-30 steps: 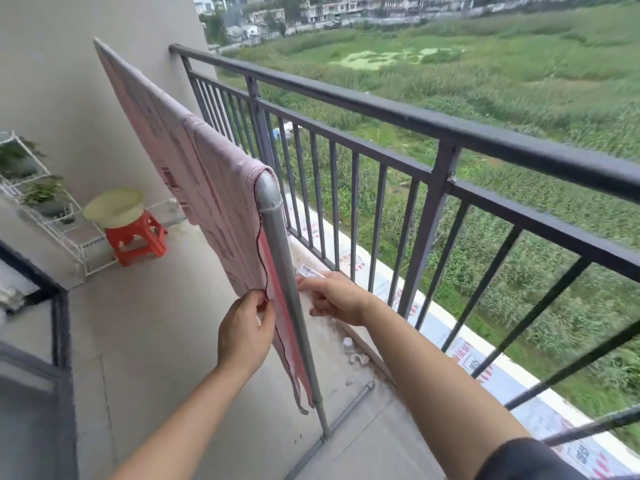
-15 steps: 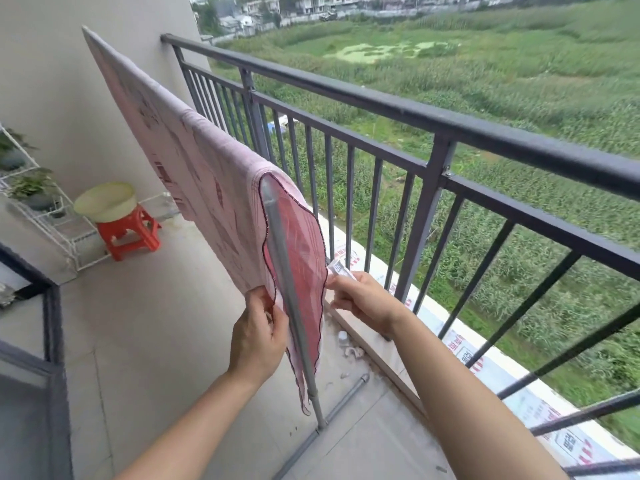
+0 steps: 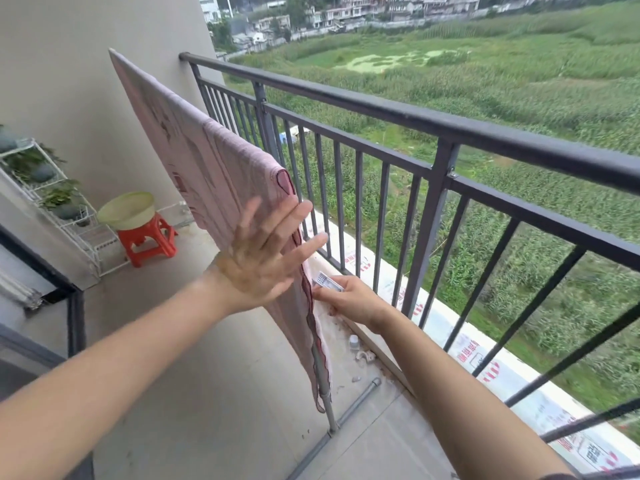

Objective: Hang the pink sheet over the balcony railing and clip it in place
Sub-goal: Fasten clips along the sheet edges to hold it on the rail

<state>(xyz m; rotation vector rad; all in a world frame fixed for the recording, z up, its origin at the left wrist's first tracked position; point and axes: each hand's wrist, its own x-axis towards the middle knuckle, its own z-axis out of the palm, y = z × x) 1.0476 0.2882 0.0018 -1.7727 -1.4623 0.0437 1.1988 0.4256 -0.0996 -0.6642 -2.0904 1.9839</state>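
Pink sheet [image 3: 214, 174] draped over top bar of metal rack [image 3: 323, 386], which stands on balcony floor just beside balcony railing [image 3: 415, 116]; sheet not on railing. Left hand [image 3: 263, 258] flat, fingers spread apart, blurred, before sheet's near end; contact with cloth not clear. Right hand [image 3: 349, 299] lower, at sheet's hanging edge, fingers curled around small white object [image 3: 327, 283].

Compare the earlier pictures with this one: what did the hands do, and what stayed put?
The left hand let go of the pink sheet and rose, fingers now spread open. The right hand still grips the clip; the sheet stays draped over the rack.
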